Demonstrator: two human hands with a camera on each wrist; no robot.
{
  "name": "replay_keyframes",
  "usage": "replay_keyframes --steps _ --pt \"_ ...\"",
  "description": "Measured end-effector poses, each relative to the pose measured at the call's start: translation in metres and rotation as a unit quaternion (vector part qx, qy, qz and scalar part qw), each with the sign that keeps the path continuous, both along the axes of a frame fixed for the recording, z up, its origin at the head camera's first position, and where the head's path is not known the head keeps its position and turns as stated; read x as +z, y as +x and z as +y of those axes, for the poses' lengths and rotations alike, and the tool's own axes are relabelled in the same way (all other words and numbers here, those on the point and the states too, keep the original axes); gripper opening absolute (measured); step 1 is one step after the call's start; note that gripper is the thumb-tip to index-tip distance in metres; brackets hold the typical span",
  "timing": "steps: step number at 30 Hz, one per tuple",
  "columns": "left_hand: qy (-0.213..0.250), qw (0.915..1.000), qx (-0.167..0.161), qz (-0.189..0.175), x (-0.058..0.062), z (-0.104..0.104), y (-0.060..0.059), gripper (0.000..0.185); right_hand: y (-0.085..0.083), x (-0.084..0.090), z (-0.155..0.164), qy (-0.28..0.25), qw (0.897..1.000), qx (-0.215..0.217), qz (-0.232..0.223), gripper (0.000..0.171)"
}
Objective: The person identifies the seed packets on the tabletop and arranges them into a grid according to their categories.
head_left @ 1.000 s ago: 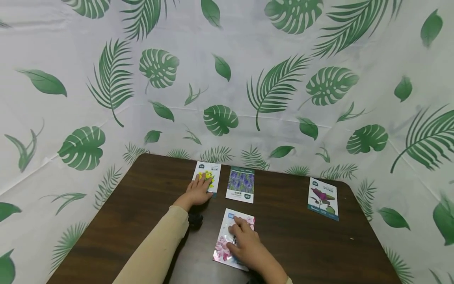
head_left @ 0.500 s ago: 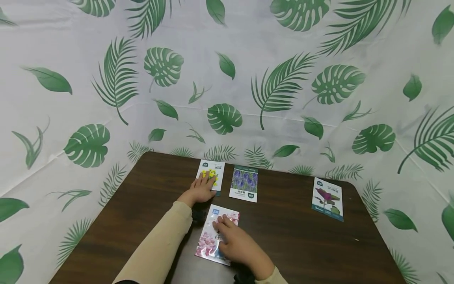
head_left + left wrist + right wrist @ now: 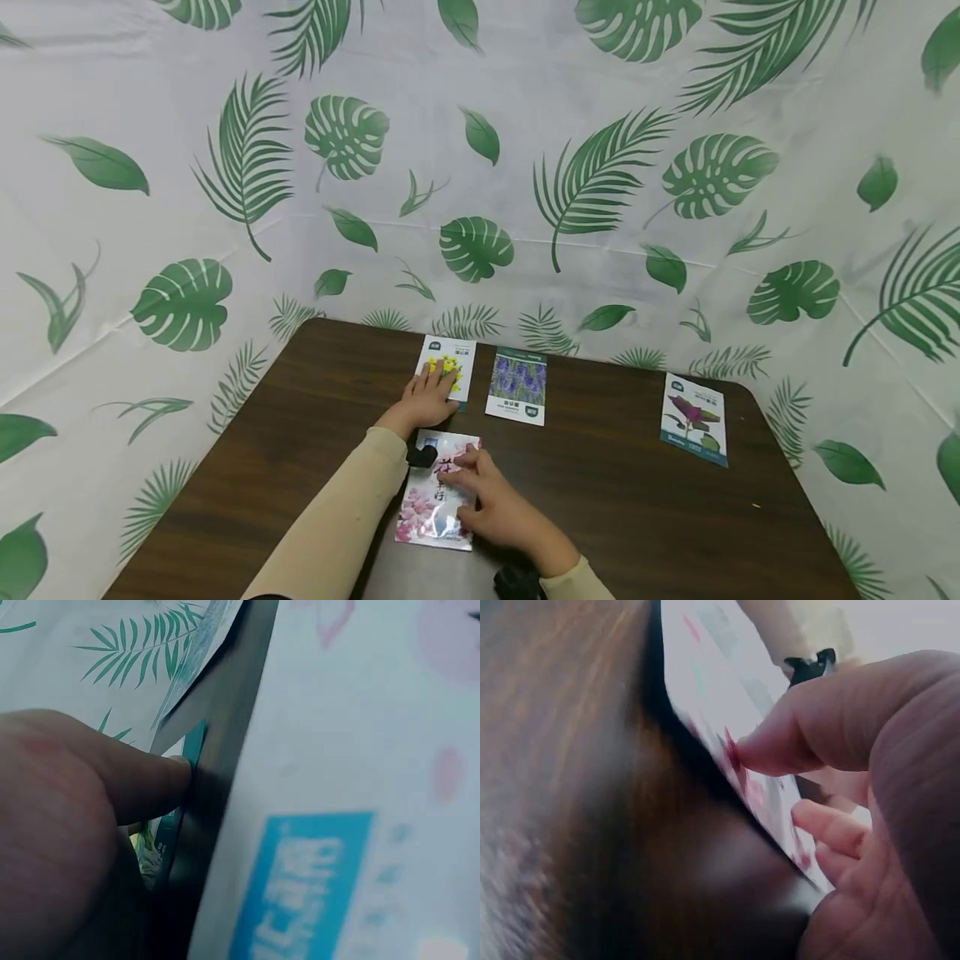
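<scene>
Fingers spread, my left hand (image 3: 425,406) rests on a seed packet with yellow flowers (image 3: 463,382) near the back of the table. Its thumb (image 3: 161,780) lies by that packet's teal end in the left wrist view. Nearer me lies a white seed packet with pink flowers (image 3: 438,500), partly behind the black device on my left wrist. My right hand (image 3: 502,504) is over its right side, fingers spread and slightly bent. In the right wrist view a fingertip (image 3: 754,754) touches the pink packet's face. Contact of the other fingers is hard to tell.
A seed packet with purple flowers (image 3: 517,385) lies just right of the yellow one. Another with a dark magenta flower (image 3: 693,419) lies near the right back corner. The dark wooden table (image 3: 600,500) meets a leaf-patterned cloth (image 3: 480,167) behind.
The pink-flower packet has slid left and turned straighter, ending below the yellow one. My right hand moved left with it at first, then stayed. My left hand has kept its place.
</scene>
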State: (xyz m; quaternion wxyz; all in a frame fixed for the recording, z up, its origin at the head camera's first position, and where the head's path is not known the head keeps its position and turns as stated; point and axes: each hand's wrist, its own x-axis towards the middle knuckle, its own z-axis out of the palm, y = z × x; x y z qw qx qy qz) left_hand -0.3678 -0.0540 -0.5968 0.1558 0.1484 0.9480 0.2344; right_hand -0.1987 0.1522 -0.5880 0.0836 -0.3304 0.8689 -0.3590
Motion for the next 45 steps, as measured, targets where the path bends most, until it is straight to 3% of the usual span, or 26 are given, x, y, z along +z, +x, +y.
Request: replay_keyframes --steps 4,15,23,26,32,40,45 --pt "0.005 1.0000 -0.003 0.004 0.004 -0.001 0.003 0.075 0.001 0.000 -0.003 0.022 1.000 0.018 -0.002 0.060" --pt "0.005 1.0000 -0.001 0.006 0.003 0.000 0.005 0.075 0.002 0.005 -0.001 0.021 1.000 -0.006 -0.001 0.040" --pt "0.012 0.9999 0.002 0.001 0.006 0.002 0.006 0.075 0.003 0.001 -0.002 0.044 0.999 0.012 0.012 0.051" --pt "0.009 0.9999 0.006 0.005 0.009 0.002 0.009 0.074 0.003 0.002 -0.002 0.054 0.998 0.010 0.010 0.049" --pt "0.024 0.9997 0.007 0.007 0.023 0.002 0.018 0.071 0.002 0.008 0.001 0.026 0.999 0.017 -0.020 0.034" --pt "0.027 0.9994 0.016 0.014 0.033 0.003 0.021 0.068 0.003 0.005 -0.002 0.031 0.998 -0.025 -0.050 0.042" --pt "0.030 0.9989 0.027 0.025 0.035 0.006 0.020 0.067 0.002 0.004 -0.002 0.032 0.998 -0.022 -0.046 0.044"
